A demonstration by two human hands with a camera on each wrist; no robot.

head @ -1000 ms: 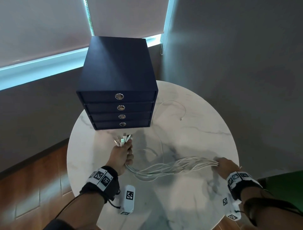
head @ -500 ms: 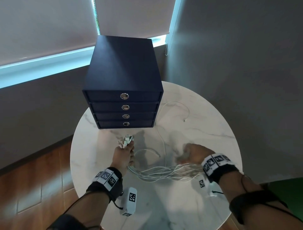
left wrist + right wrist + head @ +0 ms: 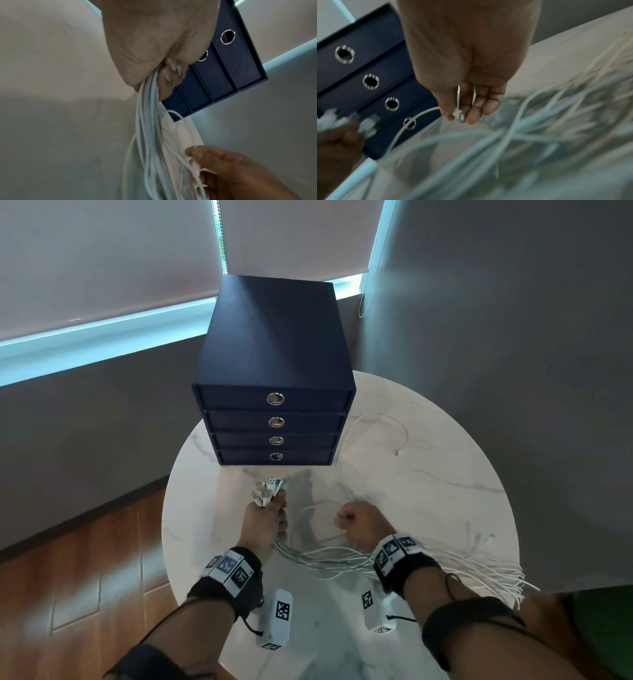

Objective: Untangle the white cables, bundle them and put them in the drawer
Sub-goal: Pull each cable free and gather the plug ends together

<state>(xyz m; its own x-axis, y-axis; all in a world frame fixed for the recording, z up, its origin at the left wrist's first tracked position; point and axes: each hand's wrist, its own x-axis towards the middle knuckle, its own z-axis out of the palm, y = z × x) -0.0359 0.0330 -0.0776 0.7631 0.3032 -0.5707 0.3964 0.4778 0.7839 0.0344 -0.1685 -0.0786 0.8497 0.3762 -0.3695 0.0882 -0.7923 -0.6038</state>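
Note:
My left hand (image 3: 265,518) grips a bunch of white cables (image 3: 329,559) just below their plugs (image 3: 269,489), which stick up toward the drawer unit; the cables (image 3: 150,121) hang out of the fist (image 3: 164,70). My right hand (image 3: 356,523) pinches the plug end of one white cable (image 3: 458,114) between thumb and fingers, close to the right of the left hand. The cable tails (image 3: 489,573) fan out over the table's right edge. One loose white cable (image 3: 373,436) loops beside the navy drawer unit (image 3: 274,371), whose four drawers are closed.
The round white marble table (image 3: 445,481) carries the drawer unit at its far left. Wood floor (image 3: 85,559) lies to the left, grey walls behind and to the right. A green object (image 3: 609,621) sits at the near right.
My right hand left the cable tails at the right, moved left toward the left hand and now pinches one cable's plug end. The left hand kept its grip.

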